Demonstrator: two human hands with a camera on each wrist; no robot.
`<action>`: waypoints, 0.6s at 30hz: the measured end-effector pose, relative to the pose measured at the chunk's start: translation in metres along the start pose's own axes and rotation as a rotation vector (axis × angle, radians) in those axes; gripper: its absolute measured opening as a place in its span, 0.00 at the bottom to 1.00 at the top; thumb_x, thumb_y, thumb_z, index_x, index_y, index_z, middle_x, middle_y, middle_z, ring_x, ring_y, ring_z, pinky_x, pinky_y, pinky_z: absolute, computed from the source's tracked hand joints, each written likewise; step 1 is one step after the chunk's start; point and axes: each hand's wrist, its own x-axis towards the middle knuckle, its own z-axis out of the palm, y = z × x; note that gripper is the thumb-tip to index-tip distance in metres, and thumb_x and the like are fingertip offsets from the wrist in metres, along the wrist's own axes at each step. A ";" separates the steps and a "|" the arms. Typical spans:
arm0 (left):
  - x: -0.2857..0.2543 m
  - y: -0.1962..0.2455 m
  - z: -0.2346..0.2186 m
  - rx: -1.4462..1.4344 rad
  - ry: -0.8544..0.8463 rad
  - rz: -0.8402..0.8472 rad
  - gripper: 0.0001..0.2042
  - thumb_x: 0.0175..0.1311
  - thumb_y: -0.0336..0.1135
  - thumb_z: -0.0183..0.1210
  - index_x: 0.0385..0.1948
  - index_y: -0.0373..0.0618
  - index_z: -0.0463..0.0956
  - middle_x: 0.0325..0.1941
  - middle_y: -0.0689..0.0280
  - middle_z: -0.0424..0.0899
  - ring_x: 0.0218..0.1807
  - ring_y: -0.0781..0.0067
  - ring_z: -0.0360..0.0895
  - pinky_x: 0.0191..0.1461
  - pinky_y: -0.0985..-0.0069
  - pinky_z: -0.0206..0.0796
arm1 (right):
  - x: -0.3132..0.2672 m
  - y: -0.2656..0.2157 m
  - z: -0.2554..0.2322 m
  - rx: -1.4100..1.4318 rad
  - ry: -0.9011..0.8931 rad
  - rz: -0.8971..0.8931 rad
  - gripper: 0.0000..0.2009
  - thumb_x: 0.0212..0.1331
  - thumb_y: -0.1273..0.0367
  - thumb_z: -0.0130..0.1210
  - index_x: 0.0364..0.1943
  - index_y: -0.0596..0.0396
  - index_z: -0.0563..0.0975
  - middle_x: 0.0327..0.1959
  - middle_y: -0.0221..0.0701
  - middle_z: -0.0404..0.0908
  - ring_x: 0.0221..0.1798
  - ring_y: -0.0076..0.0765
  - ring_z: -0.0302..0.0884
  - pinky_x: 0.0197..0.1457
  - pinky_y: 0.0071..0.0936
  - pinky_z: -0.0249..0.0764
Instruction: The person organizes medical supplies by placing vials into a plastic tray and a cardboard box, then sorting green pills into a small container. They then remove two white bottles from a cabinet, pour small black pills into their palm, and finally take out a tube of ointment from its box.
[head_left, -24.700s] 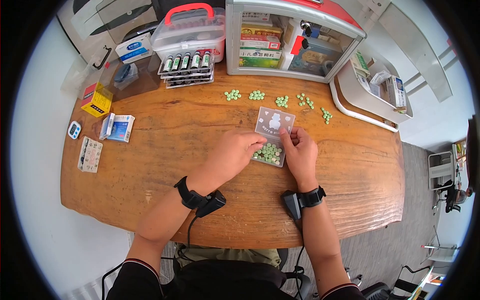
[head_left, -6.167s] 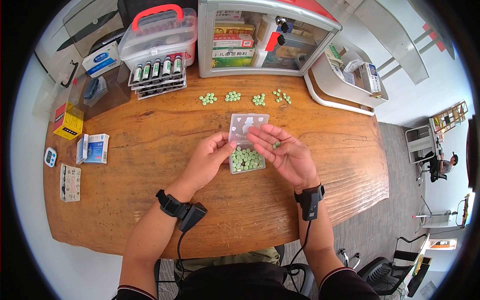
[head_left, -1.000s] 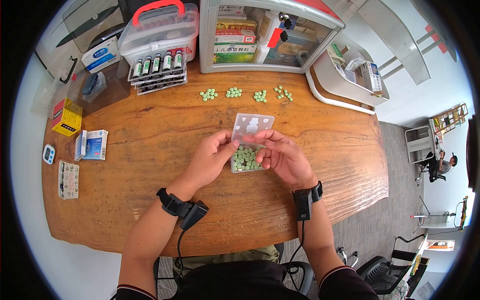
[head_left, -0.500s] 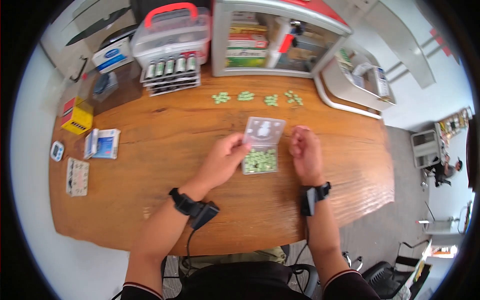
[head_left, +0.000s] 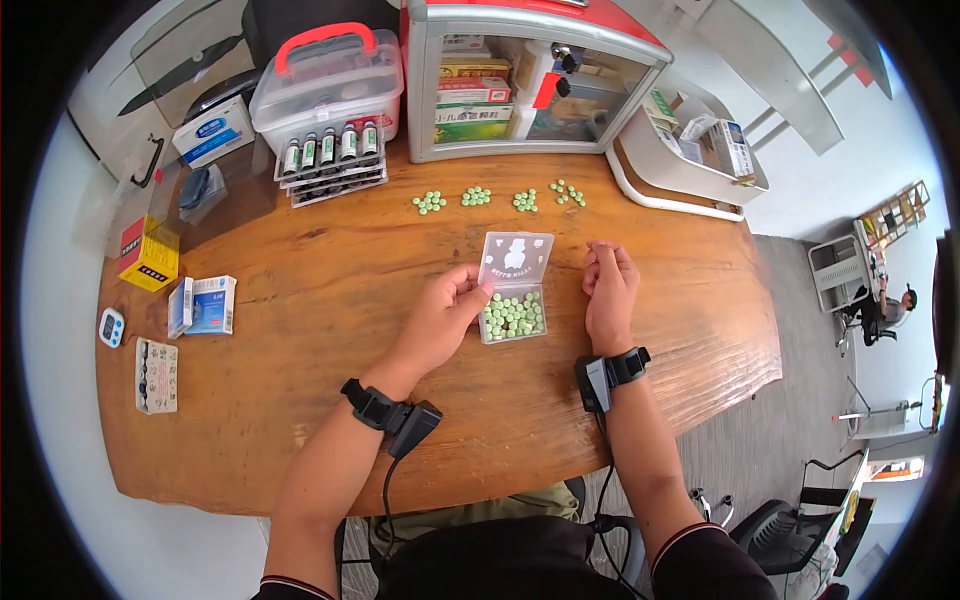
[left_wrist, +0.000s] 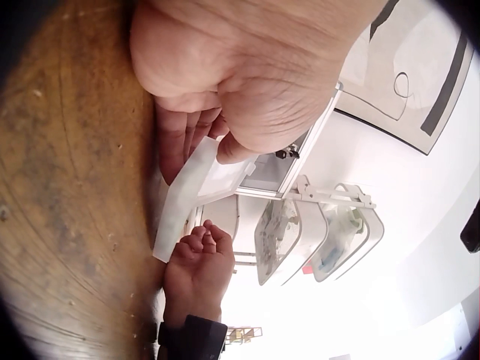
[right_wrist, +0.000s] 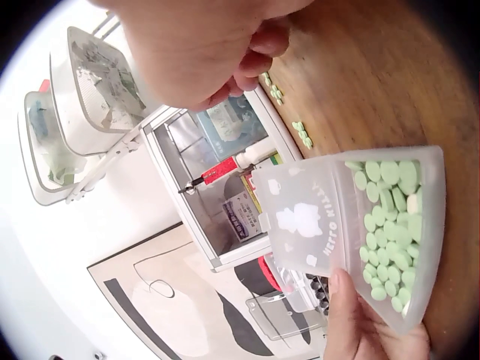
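A translucent pill box [head_left: 513, 338], full of pale green tablets [right_wrist: 390, 244], stands with its printed lid [head_left: 516, 258] raised, in the middle of the wooden table. My left hand [head_left: 448, 318] holds the box by its left side, thumb at the hinge. To the right of the box is my right hand [head_left: 610, 295], apart from it. Its fingers [left_wrist: 202, 234] are loosely curled, with nothing visible in them. Behind the box, four small piles lie in a row; the leftmost pile [head_left: 429, 202] and the rightmost pile [head_left: 567, 193] mark its ends.
A medicine cabinet [head_left: 535, 95], a clear case with a red handle [head_left: 325, 90] and stacked vial trays [head_left: 330, 165] line the back. A white bin [head_left: 690, 165] stands back right. Medicine boxes [head_left: 210, 305] and a timer [head_left: 111, 327] lie at left.
Over the last second my right hand has drawn away from the box to its right. Longer ago there was a fifth pile at the right and the box held fewer tablets.
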 end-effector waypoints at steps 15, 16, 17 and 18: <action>0.000 0.000 -0.002 -0.117 -0.009 -0.027 0.13 0.79 0.34 0.52 0.52 0.33 0.75 0.46 0.63 0.85 0.45 0.81 0.81 0.50 0.78 0.76 | 0.080 0.001 0.003 -1.307 -0.060 -0.482 0.32 0.62 0.47 0.59 0.62 0.57 0.77 0.58 0.42 0.78 0.63 0.49 0.74 0.62 0.42 0.73; 0.000 0.000 -0.002 -0.120 -0.009 -0.021 0.13 0.79 0.34 0.52 0.52 0.33 0.75 0.46 0.63 0.85 0.45 0.81 0.81 0.50 0.78 0.76 | 0.083 -0.001 0.007 -1.348 -0.083 -0.508 0.33 0.62 0.46 0.59 0.62 0.57 0.76 0.57 0.42 0.78 0.63 0.49 0.74 0.62 0.42 0.73; 0.001 -0.001 -0.003 -0.105 -0.010 -0.021 0.13 0.78 0.34 0.52 0.52 0.33 0.75 0.46 0.63 0.85 0.45 0.81 0.81 0.50 0.78 0.76 | 0.086 -0.002 0.010 -1.351 -0.084 -0.513 0.33 0.62 0.46 0.59 0.62 0.57 0.76 0.57 0.42 0.78 0.63 0.49 0.74 0.62 0.42 0.73; 0.001 -0.002 -0.004 -0.090 -0.009 -0.021 0.12 0.78 0.34 0.53 0.52 0.33 0.75 0.46 0.63 0.85 0.45 0.81 0.81 0.50 0.78 0.76 | 0.089 -0.003 0.014 -1.365 -0.116 -0.503 0.33 0.61 0.45 0.59 0.62 0.55 0.77 0.56 0.41 0.78 0.62 0.49 0.74 0.62 0.42 0.73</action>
